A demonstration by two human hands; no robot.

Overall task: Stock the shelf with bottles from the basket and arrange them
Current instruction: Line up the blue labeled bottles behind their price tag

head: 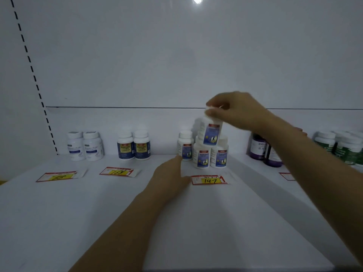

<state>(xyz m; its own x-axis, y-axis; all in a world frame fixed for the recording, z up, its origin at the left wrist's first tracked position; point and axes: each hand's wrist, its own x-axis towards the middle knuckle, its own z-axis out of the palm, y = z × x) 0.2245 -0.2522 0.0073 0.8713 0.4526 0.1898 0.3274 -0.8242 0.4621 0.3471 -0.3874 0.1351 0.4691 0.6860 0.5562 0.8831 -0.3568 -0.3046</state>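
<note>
Bottle (211, 133), tilted, hangs just above two shelved bottles (210, 156) behind the 147 price tag (210, 180), its cap pinched by the right hand (231, 110). Left hand (170, 173), fingers straight, lies on the shelf (117, 203) left of that tag, fingertips at a third bottle (185, 145).

Left hand (170, 176), right hand (235, 111), forearms are bare.

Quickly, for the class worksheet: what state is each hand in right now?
Left hand: open, fingertips by a standing bottle.
Right hand: grips a tilted bottle by its cap.
</note>
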